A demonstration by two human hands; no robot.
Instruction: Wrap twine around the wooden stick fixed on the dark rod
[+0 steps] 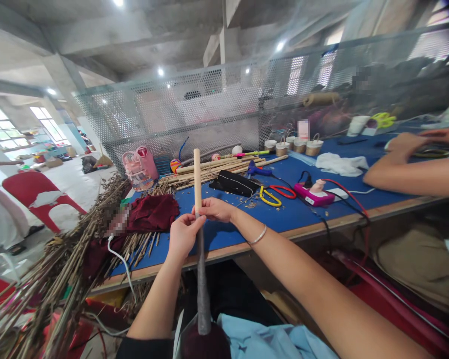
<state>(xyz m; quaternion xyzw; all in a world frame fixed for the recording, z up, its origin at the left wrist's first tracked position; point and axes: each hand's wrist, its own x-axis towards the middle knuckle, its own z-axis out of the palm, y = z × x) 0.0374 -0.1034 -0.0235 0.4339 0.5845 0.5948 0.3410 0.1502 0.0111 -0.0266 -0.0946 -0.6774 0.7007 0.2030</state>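
Note:
My left hand point(184, 233) and my right hand point(215, 209) meet in the middle of the view, both closed around one upright stick point(197, 174). The stick's upper part is bare pale wood. Below my hands it is covered in a grey wrap point(202, 284) that runs down to a dark maroon bundle point(205, 344) at my lap. My fingers pinch the stick where the bare wood meets the wrap. A silver bangle circles my right wrist.
On the blue table point(224, 237) lie pale sticks point(209, 167), a black cloth point(235, 183), yellow- and red-handled scissors point(271, 197), a glue gun point(259, 169) and a magenta power strip point(314, 194). Dried stalks point(71, 254) and maroon cloth point(153, 212) are at left. Another person's arms point(411, 169) rest at right.

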